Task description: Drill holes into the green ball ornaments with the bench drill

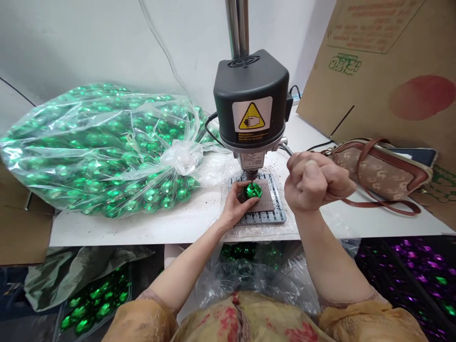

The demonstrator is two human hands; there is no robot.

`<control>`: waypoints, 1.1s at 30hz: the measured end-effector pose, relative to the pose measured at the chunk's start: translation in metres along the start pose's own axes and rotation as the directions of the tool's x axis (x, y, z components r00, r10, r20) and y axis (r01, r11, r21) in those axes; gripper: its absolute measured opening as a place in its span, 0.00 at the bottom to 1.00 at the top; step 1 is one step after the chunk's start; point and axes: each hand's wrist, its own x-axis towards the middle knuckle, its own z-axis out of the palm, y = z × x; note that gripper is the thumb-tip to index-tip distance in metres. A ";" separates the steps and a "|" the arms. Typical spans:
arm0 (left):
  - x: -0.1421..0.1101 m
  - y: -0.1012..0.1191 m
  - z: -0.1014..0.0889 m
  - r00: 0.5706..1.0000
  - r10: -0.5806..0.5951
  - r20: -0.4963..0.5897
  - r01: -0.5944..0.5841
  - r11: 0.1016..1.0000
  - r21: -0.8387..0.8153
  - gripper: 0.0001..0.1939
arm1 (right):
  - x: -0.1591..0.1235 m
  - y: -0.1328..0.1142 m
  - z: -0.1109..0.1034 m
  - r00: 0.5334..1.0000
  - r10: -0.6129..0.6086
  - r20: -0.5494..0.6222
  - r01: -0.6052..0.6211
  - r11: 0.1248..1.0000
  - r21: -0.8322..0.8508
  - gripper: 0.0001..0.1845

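Note:
My left hand (235, 202) pinches a shiny green faceted ball (254, 190) between thumb and fingers. The ball sits on a brown board over the slotted metal base (280, 217) of a small drill press (251, 99), right under its chuck (251, 175). Whether the bit touches the ball is too small to tell. My right hand (315, 183) is closed in a fist around the end of the press's metal lever (286, 148), to the right of the machine. Most of the lever's grip is hidden inside the fist.
A tied clear bag of green balls (107, 152) lies left of the press. On the right are a patterned handbag (384, 166) with brown strap and a big cardboard box (377, 61). Below the table edge, a tub of green balls (94, 301) and purple balls (416, 259) show.

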 end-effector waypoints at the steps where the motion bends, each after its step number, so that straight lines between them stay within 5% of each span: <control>1: 0.000 0.000 0.000 1.000 -0.003 0.000 0.003 1.000 0.002 0.28 | -0.002 0.000 -0.002 1.000 -0.010 0.011 0.010 1.000 0.002 0.25; 6: -0.001 0.000 0.000 1.000 -0.006 -0.009 0.006 1.000 -0.003 0.28 | -0.008 -0.002 -0.006 0.999 -0.020 0.031 0.021 1.000 -0.014 0.26; 11: -0.001 0.005 0.003 0.999 -0.002 -0.034 0.003 1.000 0.016 0.27 | 0.021 -0.012 0.014 0.989 0.138 -0.057 -0.142 0.988 -0.064 0.25; 14: -0.001 0.008 0.005 0.996 0.002 -0.088 0.002 0.999 0.042 0.26 | 0.046 -0.016 0.028 0.930 0.359 -0.085 -0.364 0.929 -0.068 0.24; 19: -0.016 0.014 0.003 0.977 0.075 -0.199 -0.039 0.983 0.181 0.23 | 0.059 -0.013 0.033 0.916 0.393 -0.076 -0.399 0.913 -0.088 0.22; 21: -0.035 0.018 -0.001 0.972 0.188 -0.137 -0.142 0.947 0.288 0.20 | 0.058 -0.012 0.032 0.921 0.379 -0.090 -0.387 0.917 -0.096 0.23; 23: -0.060 0.020 -0.006 0.948 0.313 0.046 -0.307 0.874 0.376 0.18 | 0.057 -0.010 0.031 0.924 0.371 -0.093 -0.379 0.920 -0.100 0.23; 27: -0.116 0.013 -0.013 0.810 0.400 0.429 -0.560 0.744 0.364 0.19 | 0.057 -0.011 0.030 0.933 0.353 -0.074 -0.359 0.926 -0.118 0.23; 31: -0.147 -0.004 -0.021 0.780 0.377 0.499 -0.577 0.742 0.341 0.28 | 0.058 -0.013 0.031 0.929 0.360 -0.091 -0.368 0.924 -0.105 0.23; 33: -0.148 -0.008 -0.035 0.761 0.447 0.470 -0.637 0.652 0.411 0.30 | 0.058 -0.015 0.031 0.927 0.364 -0.088 -0.372 0.923 -0.103 0.23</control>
